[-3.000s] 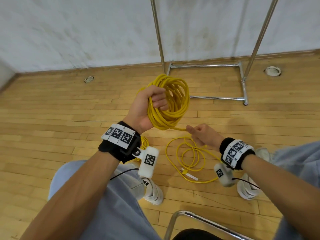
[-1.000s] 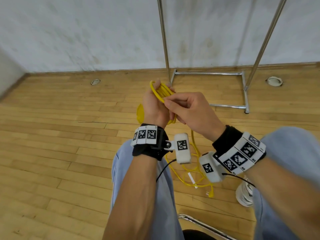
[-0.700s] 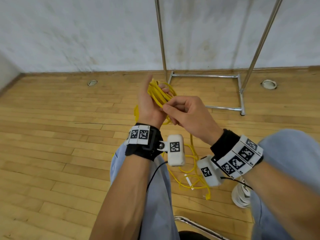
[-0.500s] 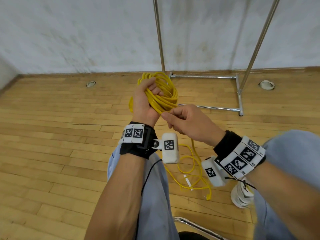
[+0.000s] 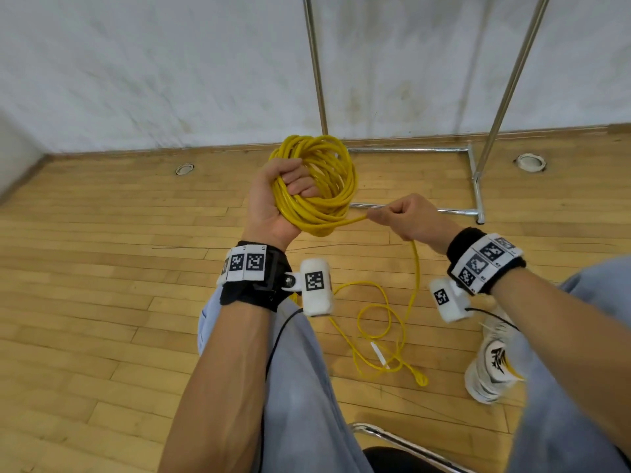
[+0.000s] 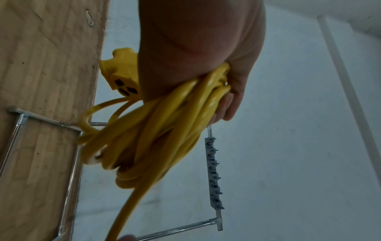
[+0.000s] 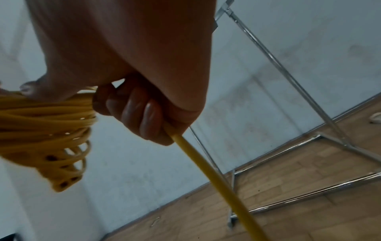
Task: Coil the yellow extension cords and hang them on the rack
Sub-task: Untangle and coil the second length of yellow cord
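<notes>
My left hand (image 5: 283, 196) grips a thick coil of yellow extension cord (image 5: 327, 186), held up palm toward me. In the left wrist view the coil (image 6: 156, 133) hangs below the fist, with its yellow socket end (image 6: 122, 76) beside the palm. My right hand (image 5: 403, 216) is just right of the coil, its fingers curled round the loose strand (image 7: 216, 179) that runs from the coil. The rest of the cord (image 5: 386, 322) lies in loose loops on the floor between my legs. The metal rack (image 5: 478, 172) stands against the wall beyond the hands.
Wooden floor (image 5: 102, 268) meets a white wall. Two round floor sockets (image 5: 185, 169) (image 5: 530, 162) sit near the wall. My white shoe (image 5: 491, 367) is at the right, and a chrome chair frame (image 5: 392, 435) below. The rack's top bar carries a row of hooks (image 6: 214, 176).
My right hand has moved away from the coil to the right and down, sliding along the loose strand. My left hand has closed round the coil and turned it to face me.
</notes>
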Demonstrator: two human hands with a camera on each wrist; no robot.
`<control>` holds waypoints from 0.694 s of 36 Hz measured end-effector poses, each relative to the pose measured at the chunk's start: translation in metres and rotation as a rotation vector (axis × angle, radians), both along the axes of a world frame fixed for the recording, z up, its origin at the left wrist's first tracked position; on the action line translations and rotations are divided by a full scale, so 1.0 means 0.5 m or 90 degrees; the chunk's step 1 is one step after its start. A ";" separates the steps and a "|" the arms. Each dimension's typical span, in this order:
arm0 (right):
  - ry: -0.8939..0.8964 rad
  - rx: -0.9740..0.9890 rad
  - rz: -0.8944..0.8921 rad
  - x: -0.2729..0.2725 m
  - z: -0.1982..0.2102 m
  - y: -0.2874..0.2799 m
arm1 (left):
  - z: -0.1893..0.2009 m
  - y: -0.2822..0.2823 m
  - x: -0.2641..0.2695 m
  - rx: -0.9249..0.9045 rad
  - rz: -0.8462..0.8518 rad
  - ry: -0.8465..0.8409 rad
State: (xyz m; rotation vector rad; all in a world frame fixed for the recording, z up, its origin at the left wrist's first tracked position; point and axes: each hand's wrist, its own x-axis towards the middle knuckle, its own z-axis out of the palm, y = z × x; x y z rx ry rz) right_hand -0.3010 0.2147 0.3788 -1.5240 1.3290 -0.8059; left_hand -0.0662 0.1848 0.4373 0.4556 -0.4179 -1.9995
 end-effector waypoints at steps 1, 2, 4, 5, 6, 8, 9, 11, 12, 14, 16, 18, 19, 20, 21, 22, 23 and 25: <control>-0.008 0.003 -0.008 -0.008 -0.004 -0.005 | -0.001 -0.001 0.006 0.000 -0.012 0.007; -0.016 0.005 -0.017 -0.014 -0.006 -0.008 | -0.003 -0.003 0.012 -0.001 -0.024 0.017; -0.021 0.015 -0.037 -0.028 -0.015 -0.015 | -0.005 -0.006 0.024 -0.003 -0.043 0.038; -0.015 0.024 -0.048 -0.035 -0.022 -0.019 | -0.006 -0.006 0.029 -0.006 -0.048 0.044; -0.005 0.033 -0.068 -0.042 -0.030 -0.022 | -0.006 -0.006 0.033 -0.011 -0.054 0.045; 0.030 0.061 -0.111 -0.052 -0.046 -0.025 | -0.005 -0.002 0.039 -0.024 -0.071 0.034; 0.050 0.076 -0.136 -0.055 -0.055 -0.027 | -0.006 -0.001 0.040 -0.031 -0.080 0.020; 0.078 0.101 -0.176 -0.059 -0.070 -0.030 | -0.009 0.002 0.040 -0.042 -0.095 -0.022; 0.094 0.107 -0.201 -0.053 -0.068 -0.028 | -0.012 0.003 0.039 -0.045 -0.102 -0.039; 0.092 0.113 -0.232 -0.046 -0.064 -0.029 | -0.020 0.002 0.036 -0.043 -0.124 -0.062; 0.070 0.115 -0.243 -0.039 -0.049 -0.039 | -0.025 0.001 0.030 -0.042 -0.150 -0.091; 0.051 0.138 -0.253 -0.044 -0.027 -0.063 | -0.025 0.002 0.021 -0.063 -0.177 -0.142; 0.025 0.142 -0.255 -0.042 -0.006 -0.071 | -0.025 0.003 0.015 -0.077 -0.190 -0.174; 0.015 0.152 -0.248 -0.045 0.003 -0.085 | -0.024 0.006 0.009 -0.088 -0.202 -0.208; -0.011 0.167 -0.238 -0.044 0.022 -0.090 | -0.024 0.009 0.002 -0.095 -0.216 -0.244; -0.038 0.178 -0.231 -0.046 0.030 -0.101 | -0.024 0.011 -0.004 -0.098 -0.227 -0.275; -0.077 0.184 -0.225 -0.042 0.045 -0.102 | -0.025 0.014 -0.009 -0.097 -0.236 -0.301; -0.156 0.188 -0.195 -0.032 0.071 -0.101 | -0.026 0.017 -0.019 -0.083 -0.248 -0.353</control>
